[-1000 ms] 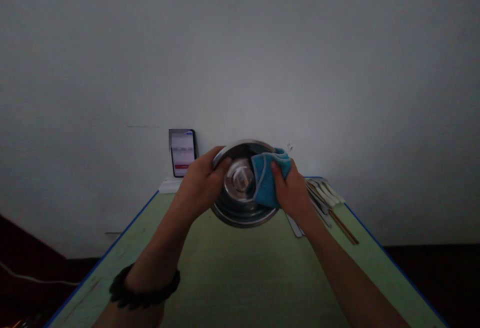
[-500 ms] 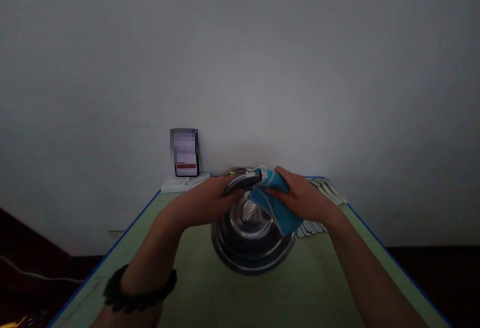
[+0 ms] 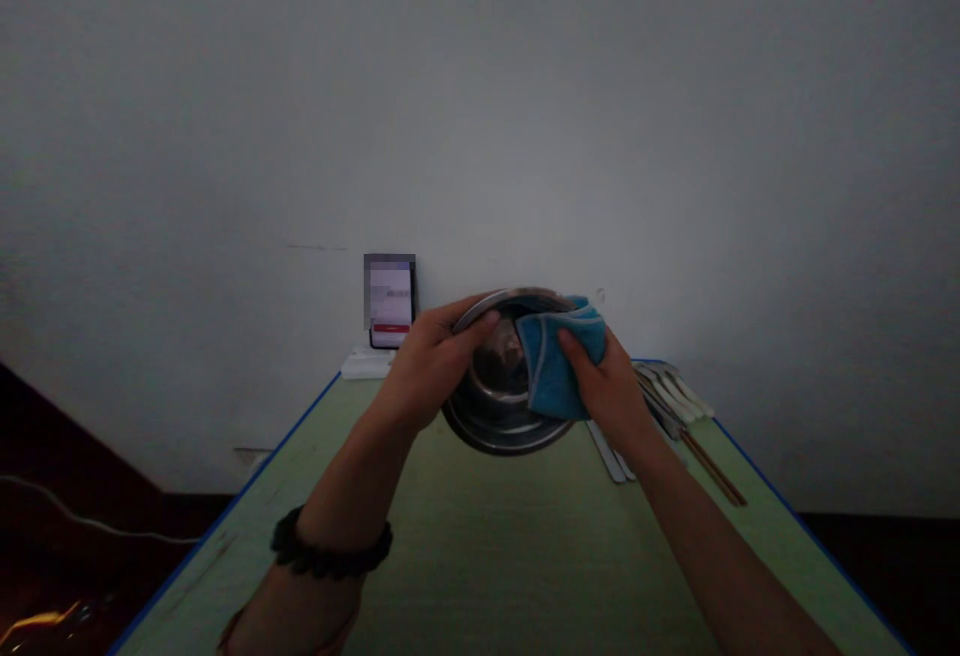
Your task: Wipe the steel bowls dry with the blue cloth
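Observation:
A shiny metal bowl (image 3: 506,431) is held tilted over the table, its inside facing me. My left hand (image 3: 431,361) grips its left rim, thumb on the inner side and fingers behind. A folded blue cloth (image 3: 559,376) is pinched in my right hand (image 3: 611,391), thumb lying on top of it. The cloth wraps over the bowl's right rim and covers part of the inside. My right fingers are mostly hidden behind the cloth and bowl.
On the green table (image 3: 510,556) with blue edging, several utensils with pale handles (image 3: 682,396) lie at the back right. Brown chopsticks (image 3: 712,468) and flat metal handles (image 3: 609,456) are nearby. A phone (image 3: 391,301) stands by the wall above a white object (image 3: 366,364).
The bowl has tilted further toward me and moved up in view. My left hand has shifted along the rim to its left side. The cloth has moved round to the right rim.

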Demonstrator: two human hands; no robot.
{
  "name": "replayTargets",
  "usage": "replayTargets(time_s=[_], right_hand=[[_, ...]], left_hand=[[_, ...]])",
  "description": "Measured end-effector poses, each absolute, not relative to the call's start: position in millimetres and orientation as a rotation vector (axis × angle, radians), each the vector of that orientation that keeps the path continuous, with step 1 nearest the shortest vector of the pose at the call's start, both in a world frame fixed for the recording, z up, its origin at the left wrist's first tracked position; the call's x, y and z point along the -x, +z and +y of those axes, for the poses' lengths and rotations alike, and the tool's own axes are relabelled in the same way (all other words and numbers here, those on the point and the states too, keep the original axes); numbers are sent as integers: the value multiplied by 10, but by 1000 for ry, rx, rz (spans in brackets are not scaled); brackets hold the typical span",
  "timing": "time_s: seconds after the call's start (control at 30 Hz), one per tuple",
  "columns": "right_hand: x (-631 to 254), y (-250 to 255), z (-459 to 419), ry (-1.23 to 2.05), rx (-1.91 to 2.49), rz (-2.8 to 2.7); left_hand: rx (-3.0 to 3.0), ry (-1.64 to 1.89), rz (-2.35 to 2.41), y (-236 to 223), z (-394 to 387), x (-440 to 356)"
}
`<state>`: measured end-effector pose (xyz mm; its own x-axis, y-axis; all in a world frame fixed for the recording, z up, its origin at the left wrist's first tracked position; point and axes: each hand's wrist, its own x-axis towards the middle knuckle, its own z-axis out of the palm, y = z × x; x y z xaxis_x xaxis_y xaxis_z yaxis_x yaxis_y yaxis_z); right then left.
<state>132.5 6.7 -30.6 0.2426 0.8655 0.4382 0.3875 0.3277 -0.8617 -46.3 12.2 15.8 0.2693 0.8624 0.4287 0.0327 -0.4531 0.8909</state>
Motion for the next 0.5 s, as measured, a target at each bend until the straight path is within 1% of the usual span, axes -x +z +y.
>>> replayTargets(time_s=[0.13,0.23,0.3,0.37,0.5], right_hand=[[-1249,-397,89,807,1153,-1182],[-1241,-426,88,989,1089,-1142],[-1292,-400,73,1015,1103,-1215],[-1375,-337,44,997,1147,-1350],[-1505,-178,-22,848,1165,-1689]], left_hand=[[-1502,1588,722,98,151,367],[-1476,1647,754,123,153,368],[-1526,1566,812,175,135,421],[-1609,1391,841,231,104,493],[-1716,1002,741,272,44,578]])
